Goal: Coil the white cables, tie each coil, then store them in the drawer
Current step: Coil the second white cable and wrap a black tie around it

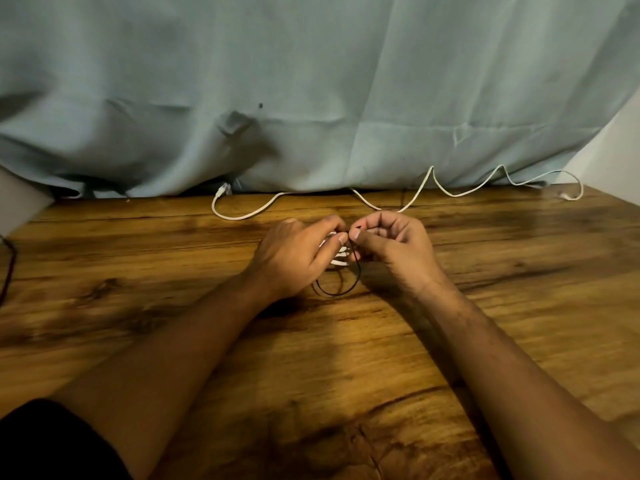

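On the brown wood-grain surface (450, 323), the left hand (294, 258) and right hand (391, 244) pinch a thin black tie (341, 292) around a small white cable coil (337, 256), while a loose white cable (367, 199) snakes behind beneath a pale blue curtain (311, 81).

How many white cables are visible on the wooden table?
2. One white coiled cable sits between the left hand and right hand; one loose white cable snakes along the table's far edge. More may hide behind the cloth.

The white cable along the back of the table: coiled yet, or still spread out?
Spread out. The white cable lies in loose waves along the table's back edge, untouched.
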Demonstrator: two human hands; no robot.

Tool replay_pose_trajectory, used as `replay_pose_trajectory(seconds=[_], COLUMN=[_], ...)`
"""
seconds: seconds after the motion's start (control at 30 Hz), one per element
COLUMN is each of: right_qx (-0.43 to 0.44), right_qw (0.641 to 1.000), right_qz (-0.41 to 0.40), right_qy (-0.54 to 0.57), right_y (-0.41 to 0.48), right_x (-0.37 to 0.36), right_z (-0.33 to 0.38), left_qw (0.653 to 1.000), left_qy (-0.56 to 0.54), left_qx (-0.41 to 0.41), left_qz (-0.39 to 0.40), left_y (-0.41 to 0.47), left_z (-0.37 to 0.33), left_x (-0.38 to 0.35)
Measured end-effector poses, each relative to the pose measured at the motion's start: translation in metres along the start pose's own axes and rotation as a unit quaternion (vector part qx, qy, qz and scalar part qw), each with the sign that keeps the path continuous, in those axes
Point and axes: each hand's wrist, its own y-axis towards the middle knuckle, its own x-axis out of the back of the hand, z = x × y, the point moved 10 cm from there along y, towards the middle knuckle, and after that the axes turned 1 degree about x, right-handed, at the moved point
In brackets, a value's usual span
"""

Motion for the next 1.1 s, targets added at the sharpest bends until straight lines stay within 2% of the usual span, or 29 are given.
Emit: replay_pose_trajectory(seconds=[0.3,0.47,0.57,0.67,0.73,0.8,0.97,1.1], right_qx=[-0.046,-0.014,0.023,0.066,0.075,0.064,0.016,0.003], right_qw=[0.998,0.999,0.994,0.97,0.961,0.968,0.993,1.0], right_qz=[0.011,0.006,-0.069,-0.172,-0.204,-0.187,-0.077,0.006], right_qy=[0.048,0.035,0.082,0.159,0.17,0.152,0.086,0.027], right_y=[-0.001,-0.003,0.001,0.003,0.003,0.004,0.003,-0.002], right_x=[-0.001,-0.004,0.015,0.055,0.071,0.068,0.026,-0.003], right_z=[-0.007,0.005,0.016,0.028,0.028,0.023,0.012,-0.001], left_qw=[0.999,0.996,0.988,0.98,0.978,0.978,0.972,0.975], left_qy=[-0.029,-0.079,-0.132,-0.161,-0.171,-0.174,-0.201,-0.195], left_qx=[0.019,0.043,0.081,0.113,0.116,0.114,0.122,0.107], left_qz=[-0.019,-0.011,-0.012,-0.01,-0.007,-0.008,-0.008,-0.002], left_y=[0.0,0.001,0.001,0.001,0.001,0.001,0.001,0.002], left_z=[0.001,0.006,0.018,0.034,0.036,0.034,0.037,0.028], left_x=[0.007,0.006,0.003,0.0,-0.001,-0.003,-0.006,-0.004])
